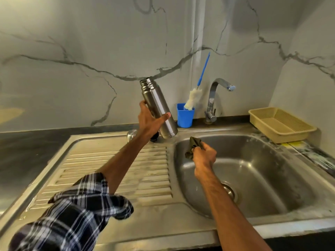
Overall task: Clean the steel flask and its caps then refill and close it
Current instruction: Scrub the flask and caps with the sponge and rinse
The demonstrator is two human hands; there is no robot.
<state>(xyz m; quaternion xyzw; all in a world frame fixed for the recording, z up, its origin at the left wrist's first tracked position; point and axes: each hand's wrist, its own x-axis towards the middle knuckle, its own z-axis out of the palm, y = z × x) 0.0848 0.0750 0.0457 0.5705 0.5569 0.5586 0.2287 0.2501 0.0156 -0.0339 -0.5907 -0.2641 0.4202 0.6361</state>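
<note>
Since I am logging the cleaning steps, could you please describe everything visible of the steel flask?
The steel flask is a tall brushed-metal cylinder with a threaded neck and no cap. It is tilted, mouth up and leaning left, over the back rim of the sink. The left hand grips its lower body.

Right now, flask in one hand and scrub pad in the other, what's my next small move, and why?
Probably bring the steel flask in your left hand rightward over the sink basin to meet the dark pad your right hand grips: the flask is uncapped and the pad is held there.
</note>
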